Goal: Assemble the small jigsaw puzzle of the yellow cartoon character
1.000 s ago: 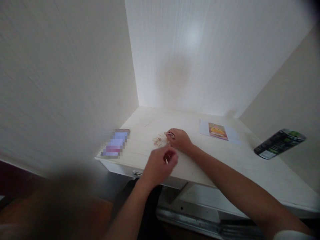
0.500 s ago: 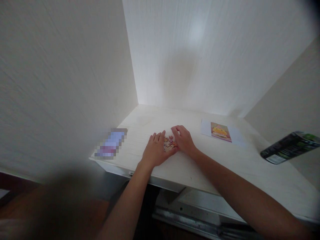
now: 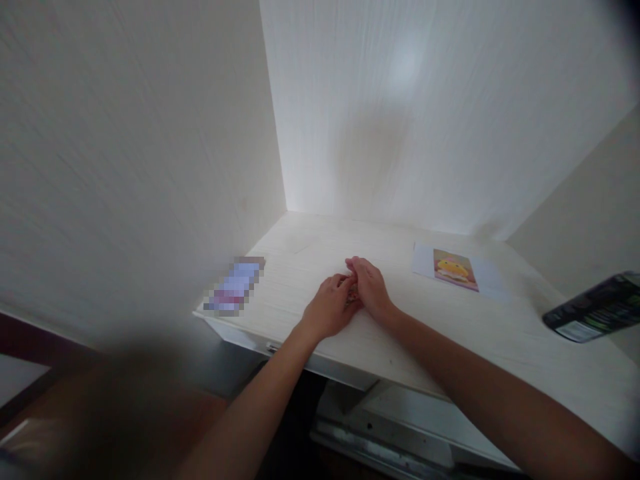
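Observation:
My left hand (image 3: 329, 307) rests on the white desktop (image 3: 280, 287), its fingers curled in around a little heap of small multicoloured pieces (image 3: 353, 293). Against it from the right comes my right hand (image 3: 373, 287), fingers held together and cupped along the other side of the heap. The hands touch at fingertips and thumbs. Most of the pieces are hidden; only a patch of mixed colours shows in the gap, too small to tell their kind.
A picture card (image 3: 455, 270) with a yellow figure lies on white paper at the right. Farther right stands a dark can-like container (image 3: 595, 307). A phone-like blurred item (image 3: 235, 285) lies at the left edge. White panels (image 3: 340, 120) enclose the desk.
My left hand has slid right and its spread fingers have curled in, drawing the pieces together against my right hand. The view has shifted slightly.

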`<state>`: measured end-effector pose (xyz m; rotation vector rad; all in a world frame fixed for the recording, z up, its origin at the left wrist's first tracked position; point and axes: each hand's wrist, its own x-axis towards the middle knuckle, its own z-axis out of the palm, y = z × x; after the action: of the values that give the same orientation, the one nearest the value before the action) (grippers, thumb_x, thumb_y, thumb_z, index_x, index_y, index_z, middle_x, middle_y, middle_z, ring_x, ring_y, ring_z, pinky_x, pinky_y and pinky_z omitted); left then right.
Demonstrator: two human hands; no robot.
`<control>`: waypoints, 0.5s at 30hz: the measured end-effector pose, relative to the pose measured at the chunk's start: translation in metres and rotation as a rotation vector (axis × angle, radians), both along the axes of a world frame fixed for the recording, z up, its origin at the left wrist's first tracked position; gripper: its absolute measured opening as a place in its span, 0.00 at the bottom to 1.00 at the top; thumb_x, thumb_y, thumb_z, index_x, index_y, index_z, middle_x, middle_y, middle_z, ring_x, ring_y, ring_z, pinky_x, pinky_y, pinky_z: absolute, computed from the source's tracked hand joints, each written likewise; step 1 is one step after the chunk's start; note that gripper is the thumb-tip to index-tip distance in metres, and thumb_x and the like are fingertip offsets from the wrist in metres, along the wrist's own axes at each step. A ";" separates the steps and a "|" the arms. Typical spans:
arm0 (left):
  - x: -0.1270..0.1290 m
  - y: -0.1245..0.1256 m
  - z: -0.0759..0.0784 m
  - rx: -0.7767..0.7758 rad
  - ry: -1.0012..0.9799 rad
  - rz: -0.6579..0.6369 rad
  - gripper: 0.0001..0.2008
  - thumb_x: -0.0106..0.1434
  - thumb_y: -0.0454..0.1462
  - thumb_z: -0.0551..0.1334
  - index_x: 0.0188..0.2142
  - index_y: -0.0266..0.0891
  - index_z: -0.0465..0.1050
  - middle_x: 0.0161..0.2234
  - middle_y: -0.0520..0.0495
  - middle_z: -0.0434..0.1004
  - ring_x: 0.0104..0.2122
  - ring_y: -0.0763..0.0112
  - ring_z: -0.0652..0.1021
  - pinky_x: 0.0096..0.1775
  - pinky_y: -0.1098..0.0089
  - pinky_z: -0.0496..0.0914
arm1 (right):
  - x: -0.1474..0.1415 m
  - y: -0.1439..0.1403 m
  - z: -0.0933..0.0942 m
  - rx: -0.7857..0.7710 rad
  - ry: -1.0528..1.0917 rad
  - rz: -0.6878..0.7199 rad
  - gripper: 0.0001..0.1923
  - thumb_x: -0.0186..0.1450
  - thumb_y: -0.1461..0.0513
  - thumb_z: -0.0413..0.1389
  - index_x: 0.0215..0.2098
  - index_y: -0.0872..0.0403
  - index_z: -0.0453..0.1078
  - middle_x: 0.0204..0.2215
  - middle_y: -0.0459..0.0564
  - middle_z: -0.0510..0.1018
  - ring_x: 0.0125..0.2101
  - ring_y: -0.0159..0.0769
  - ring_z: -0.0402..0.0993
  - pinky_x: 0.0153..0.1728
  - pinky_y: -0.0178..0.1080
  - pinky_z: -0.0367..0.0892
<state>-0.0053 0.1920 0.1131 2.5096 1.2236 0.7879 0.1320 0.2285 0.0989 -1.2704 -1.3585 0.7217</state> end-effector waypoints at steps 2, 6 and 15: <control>0.003 0.001 0.000 -0.008 -0.018 0.039 0.23 0.62 0.40 0.62 0.56 0.42 0.65 0.53 0.42 0.71 0.52 0.61 0.72 0.56 0.62 0.66 | 0.001 0.004 -0.003 -0.011 0.118 -0.026 0.24 0.67 0.44 0.46 0.36 0.53 0.72 0.39 0.54 0.79 0.43 0.42 0.75 0.45 0.44 0.68; 0.009 0.005 -0.003 -0.024 -0.058 0.272 0.24 0.64 0.46 0.58 0.56 0.37 0.64 0.56 0.36 0.69 0.57 0.52 0.68 0.62 0.47 0.54 | 0.004 0.004 -0.001 -0.006 0.188 -0.169 0.24 0.67 0.44 0.45 0.36 0.54 0.71 0.39 0.56 0.79 0.41 0.43 0.76 0.39 0.43 0.69; 0.040 0.002 -0.014 -0.111 -0.065 0.369 0.29 0.64 0.43 0.56 0.59 0.24 0.61 0.63 0.21 0.57 0.66 0.36 0.53 0.63 0.44 0.49 | 0.001 -0.006 -0.003 -0.021 0.019 -0.234 0.20 0.67 0.48 0.44 0.39 0.53 0.70 0.39 0.54 0.78 0.41 0.42 0.72 0.41 0.43 0.67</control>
<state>0.0351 0.1942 0.0995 2.1821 1.6834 0.8459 0.1330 0.2229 0.0955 -1.4075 -1.1651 0.5847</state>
